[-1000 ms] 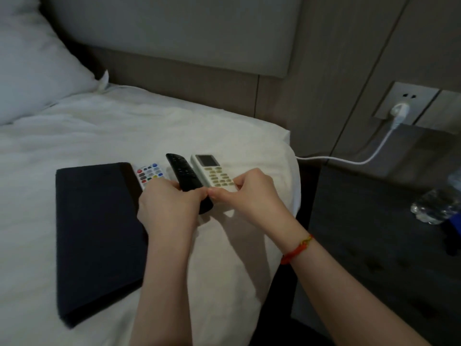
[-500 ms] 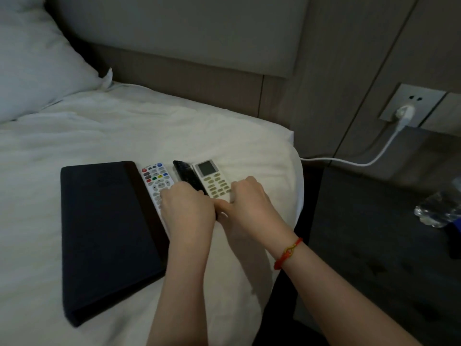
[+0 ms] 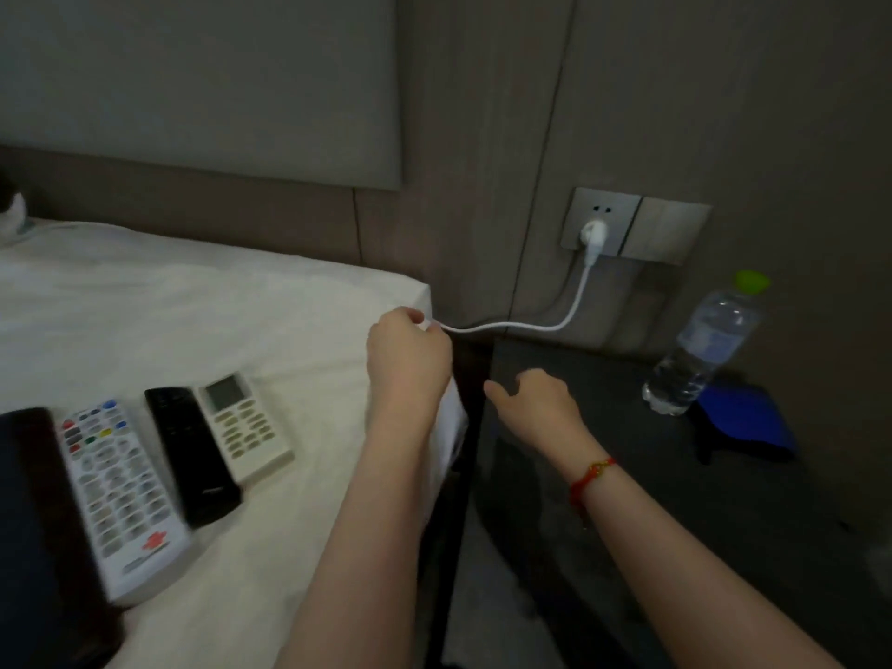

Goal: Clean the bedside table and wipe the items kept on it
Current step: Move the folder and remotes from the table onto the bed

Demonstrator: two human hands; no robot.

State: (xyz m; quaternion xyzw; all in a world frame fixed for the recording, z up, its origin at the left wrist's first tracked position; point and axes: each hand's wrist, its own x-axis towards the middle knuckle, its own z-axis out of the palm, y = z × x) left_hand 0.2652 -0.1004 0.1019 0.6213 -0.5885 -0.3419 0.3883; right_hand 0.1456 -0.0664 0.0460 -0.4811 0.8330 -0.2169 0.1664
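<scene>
Here the water bottle (image 3: 702, 347) stands at the far right of the dark bench (image 3: 675, 523), clear plastic with a green cap, about a third full of water at its base. Just beside it on its near right lies a blue cloth (image 3: 743, 422), soft and crumpled.

The left hand (image 3: 408, 354) is at the far right corner of the bed (image 3: 217, 301), its grip closed in a pinch on the end of a thin white cable (image 3: 511, 324). The cable runs right in a smooth curve and up to a round white plug (image 3: 593, 234) seated in a grey wall socket (image 3: 601, 219). The right hand (image 3: 538, 400) hovers over the left edge of the bench, fingers loosely curled, grip slack and holding nothing; a red cord bracelet (image 3: 591, 478) circles its wrist.

On the white sheet to the left lie three flat rectangular remotes side by side: a white one with coloured buttons (image 3: 118, 494), a black one (image 3: 190, 453) and a small cream one with a screen (image 3: 246, 424). A dark folder (image 3: 34, 548) lies at the left edge of view, touching the white remote.

The matt bench top between the right hand and the bottle is open. A narrow dark gap separates bed and bench.
</scene>
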